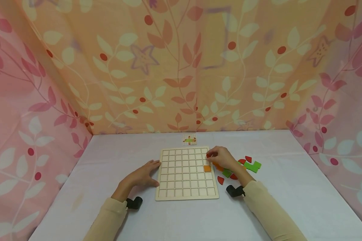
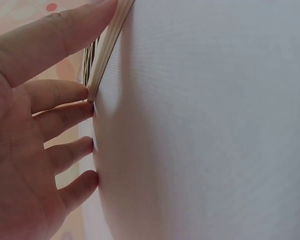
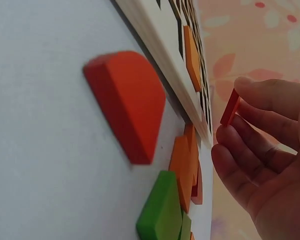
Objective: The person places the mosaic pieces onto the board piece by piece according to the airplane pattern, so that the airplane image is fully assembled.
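A pale wooden grid board [image 1: 182, 184] lies on the white table. One orange square piece [image 1: 207, 168] sits in its right-hand column. My left hand [image 1: 143, 174] is at the board's left edge with fingers spread; in the left wrist view the thumb and forefinger touch the board's side. Over the board's upper right edge, my right hand [image 1: 222, 158] pinches a small red piece [image 3: 230, 107] between thumb and fingertips. The right wrist view shows that piece edge-on, so its full outline is hidden.
Right of the board lie loose pieces: green ones [image 1: 253, 166], red ones such as a rounded wedge [image 3: 127, 105], and orange ones [image 3: 180, 167], partly under the right hand. Behind the board is a small pattern card [image 1: 189, 139]. Flowered cloth [image 1: 181, 67] hangs around the table.
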Demonstrator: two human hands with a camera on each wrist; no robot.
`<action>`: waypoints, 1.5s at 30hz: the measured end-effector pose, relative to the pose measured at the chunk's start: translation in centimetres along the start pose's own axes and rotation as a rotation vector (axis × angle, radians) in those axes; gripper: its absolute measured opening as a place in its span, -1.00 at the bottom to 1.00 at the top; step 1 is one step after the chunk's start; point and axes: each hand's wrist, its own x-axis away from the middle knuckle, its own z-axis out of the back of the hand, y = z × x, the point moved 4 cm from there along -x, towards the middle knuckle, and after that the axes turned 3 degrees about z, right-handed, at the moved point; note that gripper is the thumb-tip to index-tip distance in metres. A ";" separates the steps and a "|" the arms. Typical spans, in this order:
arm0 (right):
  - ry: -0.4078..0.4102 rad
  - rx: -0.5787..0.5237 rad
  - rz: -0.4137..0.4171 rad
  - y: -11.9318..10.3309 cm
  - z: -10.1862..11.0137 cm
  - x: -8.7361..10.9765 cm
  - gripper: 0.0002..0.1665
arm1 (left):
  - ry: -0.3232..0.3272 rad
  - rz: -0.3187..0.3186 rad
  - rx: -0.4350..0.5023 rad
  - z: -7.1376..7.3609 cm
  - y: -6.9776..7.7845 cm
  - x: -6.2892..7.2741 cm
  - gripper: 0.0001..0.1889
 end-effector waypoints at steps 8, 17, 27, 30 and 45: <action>-0.035 0.052 0.010 -0.9 -0.6 -0.2 -0.66 | 0.008 0.000 0.002 -0.1 -0.1 -0.1 -0.05; -0.044 0.097 0.026 -1.4 -1.1 -0.3 -0.70 | 0.011 -0.005 -0.002 -0.1 -0.1 -0.3 -0.05; -0.036 0.203 0.036 -2.0 -1.4 -0.4 -0.69 | 0.009 0.001 0.006 0.0 -0.2 -0.4 -0.05; -0.032 0.233 0.048 -2.2 -1.5 -0.4 -0.69 | 0.007 0.004 0.011 0.1 -0.1 -0.3 -0.05; -0.045 0.242 0.038 -2.1 -2.1 -0.2 -0.80 | 0.014 -0.004 0.014 -0.2 -0.1 0.0 -0.06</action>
